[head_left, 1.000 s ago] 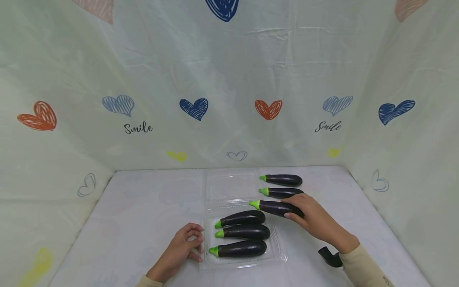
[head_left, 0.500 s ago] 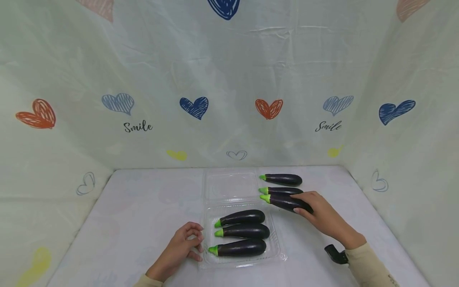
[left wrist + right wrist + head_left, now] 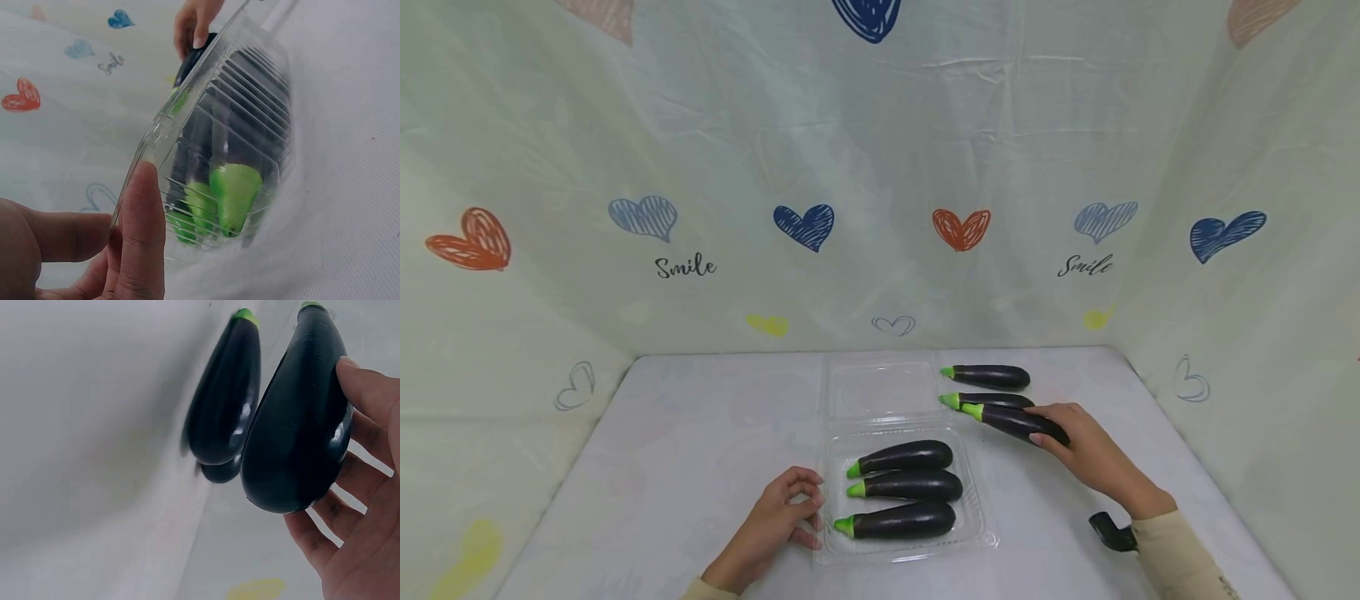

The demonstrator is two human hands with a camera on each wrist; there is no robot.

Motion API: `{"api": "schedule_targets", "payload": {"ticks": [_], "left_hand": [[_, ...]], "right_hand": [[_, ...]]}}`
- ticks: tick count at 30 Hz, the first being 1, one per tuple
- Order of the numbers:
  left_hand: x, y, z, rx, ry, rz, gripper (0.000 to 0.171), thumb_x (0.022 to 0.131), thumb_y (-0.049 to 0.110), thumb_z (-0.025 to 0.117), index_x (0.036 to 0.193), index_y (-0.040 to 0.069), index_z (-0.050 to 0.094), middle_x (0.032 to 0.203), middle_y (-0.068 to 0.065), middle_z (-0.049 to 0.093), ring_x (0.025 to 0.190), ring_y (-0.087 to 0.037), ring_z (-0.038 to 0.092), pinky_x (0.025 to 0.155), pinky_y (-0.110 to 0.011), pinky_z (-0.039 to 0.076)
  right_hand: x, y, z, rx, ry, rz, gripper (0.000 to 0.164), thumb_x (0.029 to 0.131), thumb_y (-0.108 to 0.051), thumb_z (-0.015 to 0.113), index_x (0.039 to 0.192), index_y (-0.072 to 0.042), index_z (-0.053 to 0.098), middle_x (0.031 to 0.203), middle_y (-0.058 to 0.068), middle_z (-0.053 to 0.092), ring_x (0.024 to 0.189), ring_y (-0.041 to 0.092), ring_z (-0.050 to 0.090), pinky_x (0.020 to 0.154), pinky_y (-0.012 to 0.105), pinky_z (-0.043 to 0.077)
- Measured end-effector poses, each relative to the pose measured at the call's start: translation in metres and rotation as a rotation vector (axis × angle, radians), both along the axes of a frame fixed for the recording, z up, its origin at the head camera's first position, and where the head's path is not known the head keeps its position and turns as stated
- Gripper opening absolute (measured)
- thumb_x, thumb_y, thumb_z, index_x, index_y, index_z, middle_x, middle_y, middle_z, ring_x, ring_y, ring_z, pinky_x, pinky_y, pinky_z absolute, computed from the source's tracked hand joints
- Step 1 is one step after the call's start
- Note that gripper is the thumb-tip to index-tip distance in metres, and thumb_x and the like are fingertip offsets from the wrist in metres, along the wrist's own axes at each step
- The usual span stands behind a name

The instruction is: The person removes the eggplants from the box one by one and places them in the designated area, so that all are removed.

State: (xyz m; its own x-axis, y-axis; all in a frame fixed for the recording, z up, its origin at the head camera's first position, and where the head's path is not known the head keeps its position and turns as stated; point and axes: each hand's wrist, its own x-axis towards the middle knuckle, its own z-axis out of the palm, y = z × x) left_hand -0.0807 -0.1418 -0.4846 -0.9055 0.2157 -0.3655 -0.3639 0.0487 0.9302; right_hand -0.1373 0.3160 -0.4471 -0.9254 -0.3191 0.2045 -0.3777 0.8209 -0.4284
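My right hand (image 3: pixel 1093 454) grips a dark purple eggplant (image 3: pixel 1013 421) with a bright green stem end. In the right wrist view, thumb and fingers hold this eggplant (image 3: pixel 300 434) around its thick part. Behind it, two more eggplants (image 3: pixel 991 377) lie on the table, the nearer one partly covered. My left hand (image 3: pixel 771 521) pinches the rim of a clear plastic clamshell box (image 3: pixel 917 552) at its left side; the left wrist view shows the rim (image 3: pixel 134 164) between thumb and finger. Three eggplants (image 3: pixel 910 483) lie side by side in the box's base, green ends leftward.
The box's clear lid (image 3: pixel 883 392) lies folded back on the table behind the base. A black curved object (image 3: pixel 1112 533) sits by the right sleeve, its kind unclear. A pale cloth with printed hearts (image 3: pixel 805 227) hangs behind the white table (image 3: pixel 700 433).
My right hand has carried its eggplant rightward, away from the box's edge, with the stem end now tipped further up the picture. My left hand stays at the box rim.
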Motion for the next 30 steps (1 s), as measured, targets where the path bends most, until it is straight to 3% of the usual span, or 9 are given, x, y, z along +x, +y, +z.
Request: {"api": "schedule_targets", "payload": {"ticks": [15, 23, 30], "left_hand": [[0.0, -0.001, 0.0, 0.022, -0.007, -0.008, 0.031, 0.102, -0.002, 0.059, 0.129, -0.01, 0.046, 0.099, -0.006, 0.057, 0.075, -0.019, 0.062, 0.059, -0.035, 0.063], [0.001, -0.002, 0.0, 0.027, 0.002, -0.013, 0.031, 0.102, -0.001, 0.059, 0.129, -0.01, 0.046, 0.099, -0.005, 0.057, 0.075, -0.019, 0.062, 0.059, -0.035, 0.063], [0.001, -0.002, -0.001, 0.026, 0.0, -0.01, 0.03, 0.102, -0.002, 0.058, 0.129, -0.009, 0.046, 0.099, -0.005, 0.057, 0.075, -0.019, 0.062, 0.059, -0.035, 0.063]], "right_hand": [[-0.006, 0.014, -0.02, -0.004, -0.038, -0.037, 0.038, 0.097, -0.014, 0.077, 0.133, -0.001, 0.068, 0.128, 0.019, 0.069, 0.121, 0.042, 0.061, 0.101, 0.063, 0.052], [-0.009, 0.01, -0.028, 0.013, 0.007, 0.001, 0.038, 0.095, -0.014, 0.079, 0.129, -0.003, 0.07, 0.124, 0.015, 0.071, 0.118, 0.04, 0.063, 0.1, 0.061, 0.052], [-0.012, 0.0, -0.035, 0.096, 0.066, 0.033, 0.037, 0.092, -0.014, 0.082, 0.126, -0.004, 0.072, 0.118, 0.011, 0.073, 0.115, 0.037, 0.065, 0.098, 0.059, 0.055]]}}
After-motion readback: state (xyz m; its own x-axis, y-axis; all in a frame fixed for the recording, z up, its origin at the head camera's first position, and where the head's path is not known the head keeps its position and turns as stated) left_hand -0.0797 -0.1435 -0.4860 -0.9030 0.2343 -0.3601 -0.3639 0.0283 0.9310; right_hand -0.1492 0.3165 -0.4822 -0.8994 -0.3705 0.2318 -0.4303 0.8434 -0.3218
